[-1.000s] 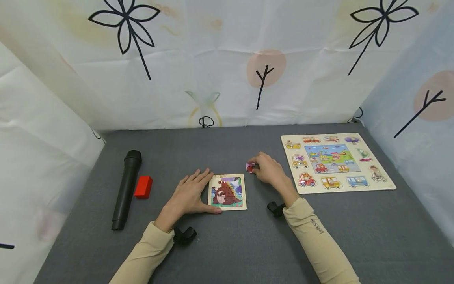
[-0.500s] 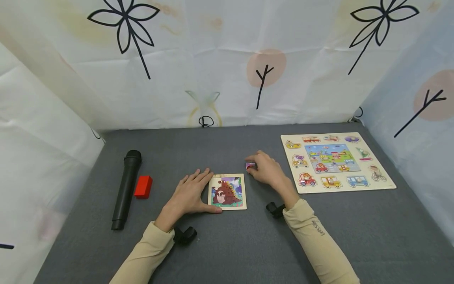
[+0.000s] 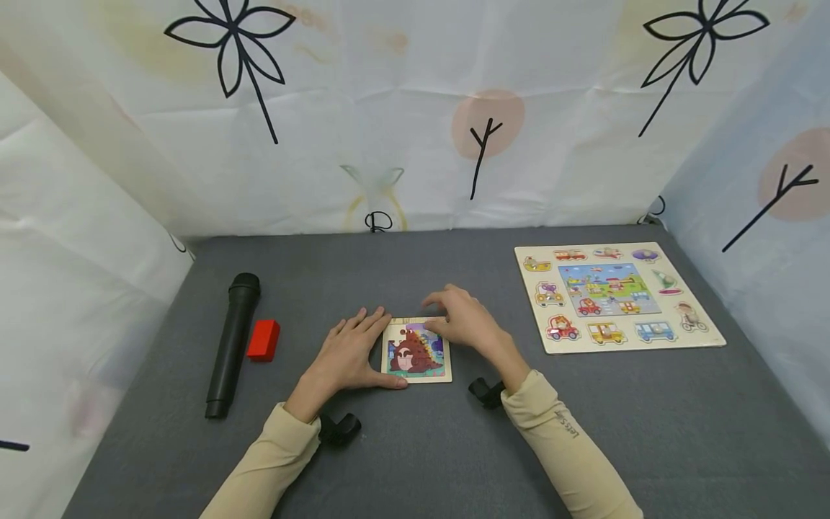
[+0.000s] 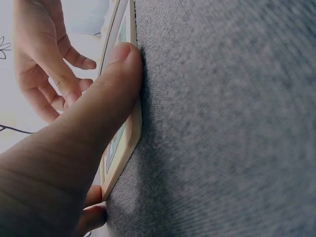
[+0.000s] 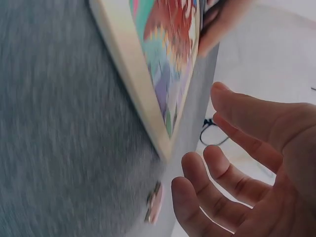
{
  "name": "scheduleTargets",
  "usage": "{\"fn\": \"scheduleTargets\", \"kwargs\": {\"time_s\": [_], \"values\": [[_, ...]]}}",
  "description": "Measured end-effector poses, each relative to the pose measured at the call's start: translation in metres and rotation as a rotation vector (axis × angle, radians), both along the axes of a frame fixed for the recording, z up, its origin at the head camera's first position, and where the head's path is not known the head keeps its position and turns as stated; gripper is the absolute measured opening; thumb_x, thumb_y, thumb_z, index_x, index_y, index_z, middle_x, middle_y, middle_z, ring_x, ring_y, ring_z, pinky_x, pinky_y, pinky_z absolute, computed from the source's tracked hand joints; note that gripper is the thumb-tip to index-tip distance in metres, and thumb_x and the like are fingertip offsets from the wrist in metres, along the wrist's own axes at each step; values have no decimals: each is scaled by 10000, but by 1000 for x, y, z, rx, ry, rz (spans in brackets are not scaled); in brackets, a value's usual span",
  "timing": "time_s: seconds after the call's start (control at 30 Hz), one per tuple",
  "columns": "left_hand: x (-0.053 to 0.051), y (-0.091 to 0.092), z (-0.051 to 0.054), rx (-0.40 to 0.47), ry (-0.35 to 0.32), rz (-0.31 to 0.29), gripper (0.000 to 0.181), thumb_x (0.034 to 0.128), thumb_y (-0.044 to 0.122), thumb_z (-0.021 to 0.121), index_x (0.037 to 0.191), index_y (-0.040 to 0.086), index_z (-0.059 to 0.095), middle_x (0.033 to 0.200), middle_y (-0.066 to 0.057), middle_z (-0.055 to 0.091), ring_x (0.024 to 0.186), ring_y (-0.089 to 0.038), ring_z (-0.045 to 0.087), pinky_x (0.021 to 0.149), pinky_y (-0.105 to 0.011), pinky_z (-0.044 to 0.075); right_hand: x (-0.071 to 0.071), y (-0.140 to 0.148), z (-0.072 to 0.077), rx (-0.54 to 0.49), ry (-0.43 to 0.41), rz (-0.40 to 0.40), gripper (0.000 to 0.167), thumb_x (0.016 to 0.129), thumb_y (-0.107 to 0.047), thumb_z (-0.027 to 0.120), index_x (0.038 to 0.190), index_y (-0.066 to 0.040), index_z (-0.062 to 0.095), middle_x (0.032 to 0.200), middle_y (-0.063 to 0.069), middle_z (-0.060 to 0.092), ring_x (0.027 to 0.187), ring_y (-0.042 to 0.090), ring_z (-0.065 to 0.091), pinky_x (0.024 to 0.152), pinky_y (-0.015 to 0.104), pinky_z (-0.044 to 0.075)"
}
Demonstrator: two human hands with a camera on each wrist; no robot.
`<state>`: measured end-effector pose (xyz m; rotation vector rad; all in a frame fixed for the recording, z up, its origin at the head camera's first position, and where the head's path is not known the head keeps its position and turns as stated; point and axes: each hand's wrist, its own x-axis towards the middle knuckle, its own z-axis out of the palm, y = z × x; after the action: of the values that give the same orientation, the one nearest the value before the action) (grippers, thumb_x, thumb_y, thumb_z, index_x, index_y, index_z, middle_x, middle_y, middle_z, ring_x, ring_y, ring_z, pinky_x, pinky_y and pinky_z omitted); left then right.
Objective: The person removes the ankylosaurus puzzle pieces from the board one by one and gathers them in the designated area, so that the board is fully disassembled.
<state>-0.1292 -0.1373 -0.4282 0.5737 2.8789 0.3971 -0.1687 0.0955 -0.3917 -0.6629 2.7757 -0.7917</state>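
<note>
1. Square wooden puzzle (image 3: 415,351) lies flat on the nubby grey desk (image 3: 415,447).
2. Left hand (image 3: 346,355): grip spread, touching its edges.
3. Right hand (image 3: 468,323): grip loosely spread by its far-right corner.
4. Thin pinkish piece (image 5: 155,202) nearby.

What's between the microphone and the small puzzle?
The head view shows the red block, then the left hand, between the microphone and the small puzzle.
</note>
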Motion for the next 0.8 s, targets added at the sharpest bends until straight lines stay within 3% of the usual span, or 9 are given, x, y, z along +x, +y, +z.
{"fn": "scheduleTargets", "kwargs": {"time_s": [0.33, 0.57, 0.8], "values": [[0, -1, -1, 15, 8, -6, 1175, 684, 737, 810, 1585, 112, 390, 1659, -113, 372, 1543, -411, 319, 1206, -681, 280, 6, -18, -4, -3, -22, 65, 317, 933, -189, 763, 1231, -84, 736, 1062, 134, 662, 870, 184, 569, 688, 280, 480], [0, 0, -1, 17, 1, -1, 1167, 685, 737, 810, 1585, 123, 393, 1662, -108, 366, 1545, -412, 315, 1207, -681, 278, 9, -25, -8, 46, -57, 60, 321, 946, -225, 752, 1260, -158, 736, 1099, 95, 650, 880, 175, 559, 688, 309, 466], [0, 0, 0, 18, -10, 5, 1176, 683, 735, 814, 1588, 119, 386, 1666, -106, 359, 1549, -409, 306, 1210, -677, 274, 11, -27, -11, 111, -46, 61, 313, 934, -257, 767, 1241, -194, 760, 1073, 90, 634, 785, 149, 523, 632, 289, 437]]}}
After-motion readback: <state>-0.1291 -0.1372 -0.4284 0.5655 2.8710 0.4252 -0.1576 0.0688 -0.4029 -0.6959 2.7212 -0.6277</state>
